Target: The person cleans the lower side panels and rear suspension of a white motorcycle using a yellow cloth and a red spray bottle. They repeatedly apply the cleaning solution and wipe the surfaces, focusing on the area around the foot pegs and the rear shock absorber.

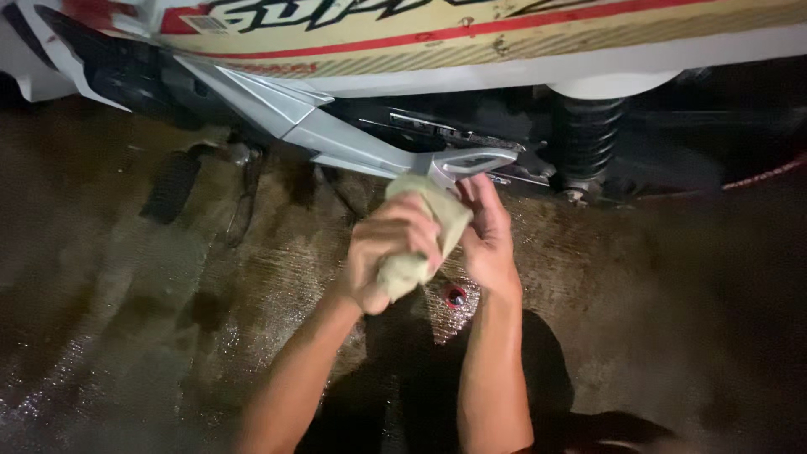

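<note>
Both your bare hands meet at the centre, forearms rising from 6 o'clock.

Your left hand [393,250] is curled into a closed fist, knuckles up, its forearm slanting in from 7 o'clock. Your right hand [487,240] stands just beside it at 3 o'clock, fingers [472,192] stretched toward 12 o'clock, its grip unclear, wrist straight, forearm nearly vertical.

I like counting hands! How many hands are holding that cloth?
2. The left hand grips the pale cloth around its middle. The right hand presses against the cloth's right side, just below the motorbike's silver footrest bracket. No other hands show.
</note>
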